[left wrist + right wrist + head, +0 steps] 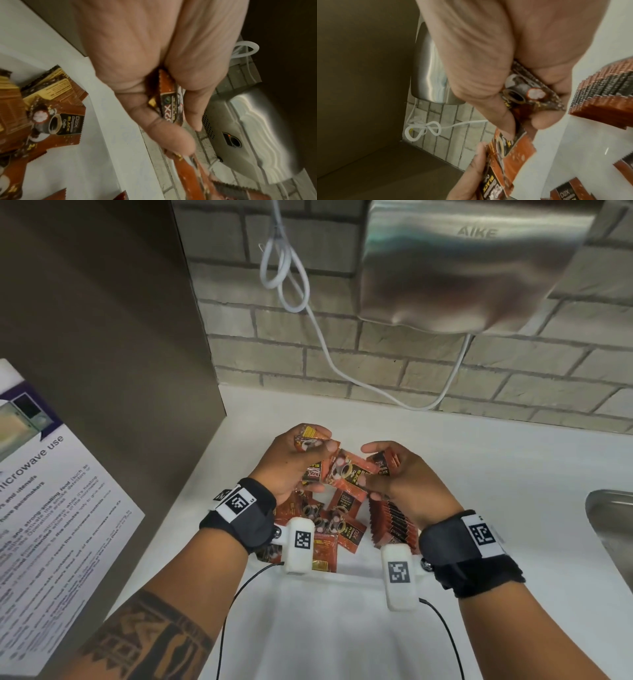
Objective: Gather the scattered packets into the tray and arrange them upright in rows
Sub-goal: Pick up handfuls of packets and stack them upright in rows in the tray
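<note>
Head view: several D2X Black coffee packets point(317, 472) are gripped in left hand point(291, 463), fingers curled round them; another few point(383, 462) are pinched in right hand point(402, 474). Loose packets point(329, 518) and an upright row point(394, 525) are seen below, near the white countertop's point(479, 474) back-left corner. Tray outline can't be made out.

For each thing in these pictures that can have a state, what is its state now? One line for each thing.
left hand: grips several packets, raised.
right hand: pinches packets, raised.
held packets: bunched between both hands, not aligned.
loose packets: lying flat, jumbled, overlapping.
row of packets: standing on edge, packed together.
tray: white, near part bare.
cable: looped, hanging on the wall.
</note>
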Available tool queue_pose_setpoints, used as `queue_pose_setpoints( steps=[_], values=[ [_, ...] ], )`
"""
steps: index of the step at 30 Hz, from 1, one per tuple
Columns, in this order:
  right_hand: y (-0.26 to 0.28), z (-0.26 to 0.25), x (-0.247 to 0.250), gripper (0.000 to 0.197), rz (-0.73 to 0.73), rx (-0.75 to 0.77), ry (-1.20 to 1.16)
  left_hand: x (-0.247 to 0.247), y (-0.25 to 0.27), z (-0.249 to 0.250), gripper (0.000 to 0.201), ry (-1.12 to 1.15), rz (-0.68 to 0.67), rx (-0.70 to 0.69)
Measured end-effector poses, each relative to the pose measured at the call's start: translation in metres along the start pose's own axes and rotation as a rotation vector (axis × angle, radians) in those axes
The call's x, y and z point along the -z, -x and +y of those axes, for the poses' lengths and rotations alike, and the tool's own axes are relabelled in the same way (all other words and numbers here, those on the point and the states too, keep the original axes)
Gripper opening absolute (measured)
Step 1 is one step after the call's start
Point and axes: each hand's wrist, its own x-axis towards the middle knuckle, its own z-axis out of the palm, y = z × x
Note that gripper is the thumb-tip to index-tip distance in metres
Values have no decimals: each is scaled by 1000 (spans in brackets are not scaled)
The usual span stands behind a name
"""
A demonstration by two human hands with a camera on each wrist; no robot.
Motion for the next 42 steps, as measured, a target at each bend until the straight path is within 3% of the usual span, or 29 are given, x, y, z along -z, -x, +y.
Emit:
queue_pose_setpoints(
  steps=[5,9,14,18,21,23,26,33,37,40,42],
  values=[
    [-7,-1,0,29,191,110,-91,1,4,2,34,-19,-63,15],
    [-11,-1,-9,28,302,129,-243,-7,9,0,30,-64,-120,49],
    [-8,1,-28,35,263,109,-308,-19,12,-3,33,29,-151,61],
    [-7,-2,-24,31,247,139,-379,-12,10,0,23,134,-146,61],
    [-6,-4,-18,34,207,161,-242,-5,10,0,30,130,-213,63],
    [-4,-5,-18,39,146,160,-98,-5,12,0,37,-5,-239,32],
    [0,-7,-21,41,68,130,-68,-8,14,-3,42,-130,-219,-9],
    [4,0,-11,31,89,121,-87,1,10,-5,41,81,-197,-46],
    [9,2,-7,32,-105,-22,-31,2,6,-2,37,-71,-85,-100],
    [12,-1,-8,33,-320,-136,24,-3,5,-4,35,-159,-136,-128],
    [15,-3,-12,31,-358,-134,47,-9,4,-6,34,-204,-177,-140]
  ],
)
